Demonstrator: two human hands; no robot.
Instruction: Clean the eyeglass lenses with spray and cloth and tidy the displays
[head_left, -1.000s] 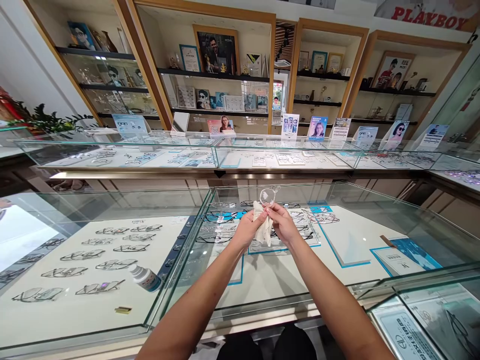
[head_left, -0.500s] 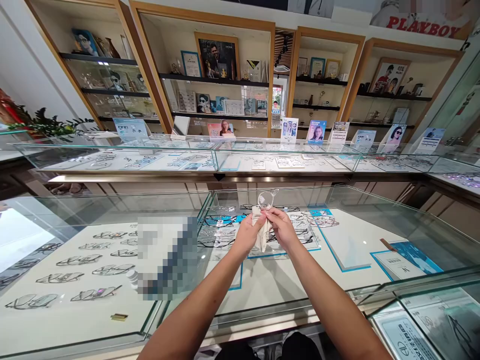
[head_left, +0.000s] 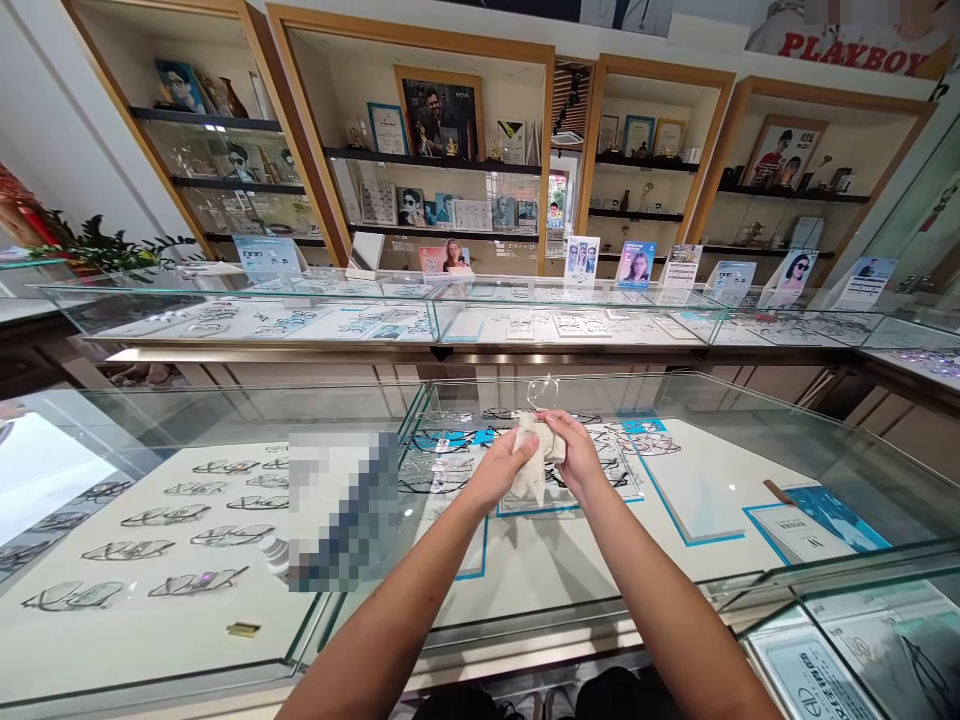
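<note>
Both my hands are raised together above the glass display case [head_left: 570, 590]. My left hand [head_left: 504, 468] pinches a cream cloth [head_left: 532, 470], which hangs down between the hands. On the right, my right hand [head_left: 579, 450] is closed around a pair of thin-rimmed glasses [head_left: 543, 392]; one round lens sticks up above the fingers. Part of the cloth lies against the glasses, and the rest of the frame is hidden by cloth and fingers. Beneath the hands, rows of dark-rimmed glasses [head_left: 442, 486] show through the glass.
More glasses [head_left: 165, 514] lie in the case at the left, near a white bottle [head_left: 274, 552] and a pixelated patch. A blue-edged card [head_left: 795, 530] is at the right. Farther back stands a long glass counter [head_left: 487, 338] with small signs.
The cloth has been shifted and spread wider between my hands. My right hand and the glasses have moved slightly right. The whole view has shifted a little.
</note>
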